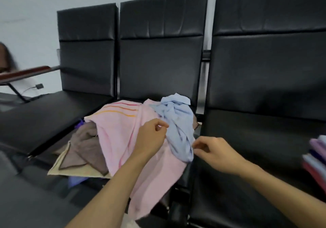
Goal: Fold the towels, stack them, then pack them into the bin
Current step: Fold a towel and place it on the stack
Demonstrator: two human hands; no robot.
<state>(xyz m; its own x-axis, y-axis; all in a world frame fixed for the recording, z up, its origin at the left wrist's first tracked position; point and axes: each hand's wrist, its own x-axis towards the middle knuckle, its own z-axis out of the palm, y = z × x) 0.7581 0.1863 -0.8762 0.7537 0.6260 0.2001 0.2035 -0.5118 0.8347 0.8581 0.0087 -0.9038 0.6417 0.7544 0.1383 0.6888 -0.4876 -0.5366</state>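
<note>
Towel pile: Unfolded towels are lying heaped on the middle black padded chair (pixel 158 65) at the centre of the frame. A crumpled light blue towel (pixel 176 121) is sitting on top of a large pink towel with orange and red stripes (pixel 120 130). A brown towel (pixel 84 139) is poking out at the lower left of the heap.
Folded stack: A stack of folded purple, blue and pink towels (pixel 316 157) is sitting at the right edge of the frame.
Handling: The light blue towel is looking light, soft and limp. It is likely to sag and drag on the pink one, so you are better off taking it by two corners or along one hem than by the bunched middle.
Left hand: Your left hand (pixel 151 134) is hovering over the pink towel, with thumb and forefinger curling at the blue towel's left edge. Whether they are pinching cloth cannot be told.
Right hand: Your right hand (pixel 211 151) is hovering at the blue towel's lower right end, with fingers curled and fingertips just beside the cloth. Its grip cannot be told either.
Arms: Both forearms are slanting up from the bottom edge, narrowing toward the blue towel.
Bin: It is not showing anywhere in view.
</note>
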